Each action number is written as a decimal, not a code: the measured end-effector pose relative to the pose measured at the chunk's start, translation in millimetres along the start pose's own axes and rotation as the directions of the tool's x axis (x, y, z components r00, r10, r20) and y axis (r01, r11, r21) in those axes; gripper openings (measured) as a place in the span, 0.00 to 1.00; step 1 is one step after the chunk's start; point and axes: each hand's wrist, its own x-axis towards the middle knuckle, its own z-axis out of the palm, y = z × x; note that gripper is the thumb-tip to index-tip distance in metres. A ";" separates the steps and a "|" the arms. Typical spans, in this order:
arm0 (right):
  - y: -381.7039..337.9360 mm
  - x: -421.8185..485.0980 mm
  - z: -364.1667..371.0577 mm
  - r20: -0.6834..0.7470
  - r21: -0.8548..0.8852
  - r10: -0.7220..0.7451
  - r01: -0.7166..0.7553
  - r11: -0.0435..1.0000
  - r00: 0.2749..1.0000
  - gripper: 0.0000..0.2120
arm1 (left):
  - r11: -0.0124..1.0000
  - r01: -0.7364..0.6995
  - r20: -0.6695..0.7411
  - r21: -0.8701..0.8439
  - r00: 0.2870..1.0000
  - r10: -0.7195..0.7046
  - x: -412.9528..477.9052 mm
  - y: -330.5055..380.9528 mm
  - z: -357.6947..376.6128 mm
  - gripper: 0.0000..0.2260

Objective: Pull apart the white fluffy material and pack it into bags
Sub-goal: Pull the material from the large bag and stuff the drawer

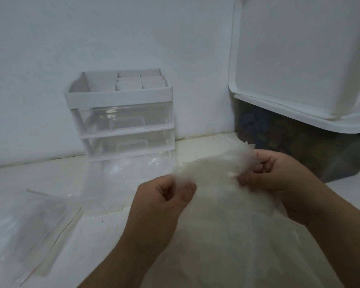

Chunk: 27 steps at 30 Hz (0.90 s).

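step: tearing fluff | left hand pinches one edge, right hand the other | tip: pull slowly outward, small tufts | bags wait left

White fluffy material, thin and wispy, was stretched in the air between the left hand and the right hand, each pinching one end. Clear plastic bags lay flat at the left.
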 end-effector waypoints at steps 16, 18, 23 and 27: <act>-14.9 -9.8 8.8 -0.038 0.134 0.046 -0.041 0.990 0.998 0.10 | 0.994 -0.103 -0.100 0.020 0.989 0.104 -1.5 8.9 -6.4 0.15; -13.5 -8.1 6.6 -0.018 0.117 0.029 -0.027 0.993 0.999 0.17 | 0.993 -0.087 -0.044 0.079 0.995 0.090 1.3 10.7 -8.3 0.21; -25.9 -4.2 15.3 0.022 0.225 -0.004 -0.001 0.974 1.000 0.18 | 0.990 -0.120 -0.065 0.079 0.990 0.126 14.0 30.1 -13.1 0.07; -59.7 12.1 29.9 -0.008 -0.152 -0.056 0.054 0.987 0.998 0.17 | 0.978 -0.178 -0.107 0.110 0.976 0.189 28.8 50.6 -29.1 0.01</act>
